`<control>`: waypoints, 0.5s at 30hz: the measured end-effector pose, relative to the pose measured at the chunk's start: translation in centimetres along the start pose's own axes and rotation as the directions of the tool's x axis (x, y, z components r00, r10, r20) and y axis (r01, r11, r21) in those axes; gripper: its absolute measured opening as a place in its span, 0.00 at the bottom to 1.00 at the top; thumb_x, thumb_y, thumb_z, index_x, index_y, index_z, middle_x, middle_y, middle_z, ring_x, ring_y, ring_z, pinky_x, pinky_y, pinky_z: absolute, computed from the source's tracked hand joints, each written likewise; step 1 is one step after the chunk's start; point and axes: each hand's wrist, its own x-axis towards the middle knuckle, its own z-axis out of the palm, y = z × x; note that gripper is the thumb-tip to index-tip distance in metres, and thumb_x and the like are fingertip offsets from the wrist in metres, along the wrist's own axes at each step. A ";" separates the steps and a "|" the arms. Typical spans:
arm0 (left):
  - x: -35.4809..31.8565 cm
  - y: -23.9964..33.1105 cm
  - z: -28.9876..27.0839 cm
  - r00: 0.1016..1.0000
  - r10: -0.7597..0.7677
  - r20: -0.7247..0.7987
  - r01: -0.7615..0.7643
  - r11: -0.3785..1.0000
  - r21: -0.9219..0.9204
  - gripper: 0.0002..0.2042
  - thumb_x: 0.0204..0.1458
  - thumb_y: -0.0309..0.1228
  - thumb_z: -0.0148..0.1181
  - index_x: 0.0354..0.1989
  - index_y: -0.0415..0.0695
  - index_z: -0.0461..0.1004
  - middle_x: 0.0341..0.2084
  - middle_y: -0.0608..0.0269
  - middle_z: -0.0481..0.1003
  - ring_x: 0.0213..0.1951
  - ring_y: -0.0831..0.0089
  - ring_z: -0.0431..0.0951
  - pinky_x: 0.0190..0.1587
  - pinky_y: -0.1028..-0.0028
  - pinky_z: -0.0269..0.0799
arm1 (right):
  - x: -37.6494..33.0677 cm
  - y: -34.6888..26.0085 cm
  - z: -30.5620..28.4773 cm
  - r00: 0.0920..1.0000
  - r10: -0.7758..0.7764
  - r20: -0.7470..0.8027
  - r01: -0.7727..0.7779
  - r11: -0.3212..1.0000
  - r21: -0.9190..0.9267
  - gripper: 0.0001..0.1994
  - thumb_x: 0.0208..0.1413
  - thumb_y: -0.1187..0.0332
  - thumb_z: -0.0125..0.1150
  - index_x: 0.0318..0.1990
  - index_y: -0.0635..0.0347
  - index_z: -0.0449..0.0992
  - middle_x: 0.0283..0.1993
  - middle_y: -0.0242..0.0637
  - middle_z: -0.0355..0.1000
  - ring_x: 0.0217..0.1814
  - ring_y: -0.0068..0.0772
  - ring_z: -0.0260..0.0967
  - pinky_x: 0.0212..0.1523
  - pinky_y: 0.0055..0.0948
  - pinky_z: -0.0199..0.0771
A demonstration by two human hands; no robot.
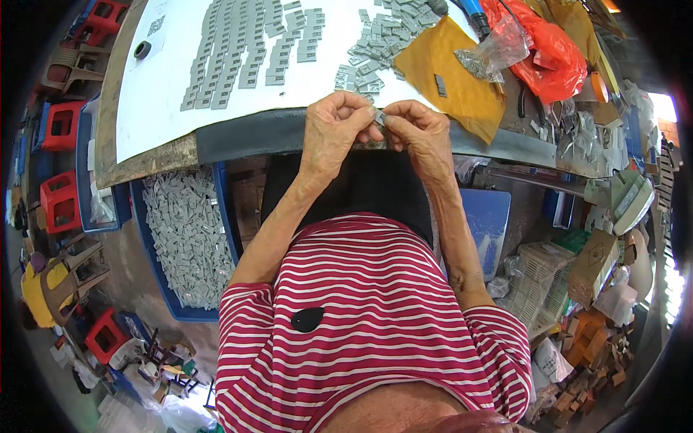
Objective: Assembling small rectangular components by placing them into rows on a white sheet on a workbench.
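Note:
At the table's front edge, my left hand (330,137) and my right hand (426,141) meet, both closed in a pinch. Between their fingertips is a small grey flat piece (380,117), partly covered by the thumbs. Just beyond them, on a white sheet (155,94), lies a loose pile of similar grey pieces (379,43). Farther left, more grey pieces (231,54) are laid in overlapping rows. A brown sheet (462,101) lies right of my hands, with one darker grey piece (440,85) on it.
A clear bag of small parts (476,66), a red plastic bag (552,68) and a blue-handled tool (475,16) lie at the right. A black ring (142,50) sits far left. Below the table stands a blue crate (160,278) full of grey pieces.

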 end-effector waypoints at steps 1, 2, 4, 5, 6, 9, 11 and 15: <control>0.0 0.0 -0.1 1.000 -0.001 -0.001 0.001 1.000 0.000 0.06 0.49 0.25 0.54 0.31 0.35 0.70 0.19 0.60 0.74 0.21 0.78 0.74 0.25 0.84 0.67 | 0.0 -0.1 -0.1 1.000 0.002 0.000 -0.002 1.000 0.000 0.05 0.47 0.74 0.57 0.31 0.66 0.73 0.20 0.28 0.67 0.18 0.14 0.60 0.18 0.13 0.58; 0.0 0.0 -0.1 1.000 -0.010 0.007 0.010 1.000 -0.004 0.06 0.48 0.25 0.54 0.31 0.35 0.70 0.19 0.60 0.74 0.21 0.78 0.74 0.25 0.84 0.67 | 0.0 -0.3 -0.1 1.000 -0.004 0.022 0.004 1.000 -0.006 0.05 0.46 0.74 0.57 0.31 0.66 0.74 0.20 0.28 0.67 0.18 0.14 0.59 0.18 0.13 0.58; 0.0 0.0 -0.2 1.000 -0.020 0.014 0.020 1.000 -0.009 0.06 0.48 0.25 0.54 0.31 0.35 0.70 0.19 0.60 0.74 0.21 0.78 0.74 0.25 0.84 0.67 | 0.1 -0.4 -0.2 0.999 -0.007 0.043 0.008 1.000 -0.013 0.05 0.46 0.74 0.57 0.31 0.66 0.74 0.20 0.28 0.67 0.18 0.14 0.59 0.18 0.13 0.58; 0.0 0.0 -0.2 0.999 -0.028 0.016 0.028 1.000 -0.012 0.06 0.49 0.25 0.54 0.31 0.35 0.70 0.19 0.60 0.74 0.21 0.77 0.74 0.25 0.84 0.67 | 0.2 -0.3 -0.3 0.999 0.004 0.053 -0.003 1.000 -0.006 0.05 0.46 0.75 0.57 0.31 0.66 0.74 0.20 0.28 0.67 0.18 0.14 0.59 0.18 0.13 0.58; 0.0 0.0 -0.3 0.999 -0.036 0.018 0.037 0.999 -0.016 0.06 0.49 0.25 0.54 0.31 0.35 0.70 0.19 0.60 0.74 0.21 0.77 0.74 0.25 0.84 0.67 | 0.3 -0.3 -0.3 0.998 0.015 0.063 -0.015 1.000 0.001 0.05 0.46 0.75 0.57 0.31 0.66 0.74 0.20 0.28 0.67 0.18 0.14 0.59 0.18 0.13 0.58; 0.1 -0.1 -0.2 0.998 -0.050 0.025 0.051 0.998 -0.039 0.06 0.49 0.25 0.54 0.31 0.35 0.70 0.19 0.59 0.74 0.21 0.77 0.74 0.25 0.83 0.67 | 0.4 -0.2 -0.4 0.998 0.014 0.060 -0.014 1.000 0.005 0.05 0.45 0.75 0.57 0.30 0.66 0.74 0.19 0.27 0.67 0.17 0.13 0.59 0.17 0.13 0.57; 0.2 -0.4 -0.3 0.998 -0.051 0.034 0.053 0.996 -0.065 0.05 0.49 0.25 0.54 0.32 0.35 0.70 0.19 0.59 0.74 0.21 0.77 0.74 0.25 0.83 0.67 | 0.3 -0.3 -0.2 0.999 0.003 0.041 -0.002 0.999 -0.035 0.05 0.44 0.75 0.56 0.29 0.66 0.74 0.19 0.27 0.67 0.16 0.13 0.58 0.17 0.13 0.55; 0.1 -0.4 -0.3 0.999 -0.030 0.039 0.032 0.998 -0.049 0.06 0.49 0.24 0.53 0.34 0.35 0.70 0.20 0.60 0.74 0.22 0.78 0.74 0.25 0.83 0.68 | 0.6 -0.5 -0.1 0.999 -0.021 0.035 0.023 0.998 -0.060 0.04 0.43 0.75 0.55 0.28 0.65 0.73 0.18 0.26 0.66 0.15 0.11 0.56 0.15 0.13 0.53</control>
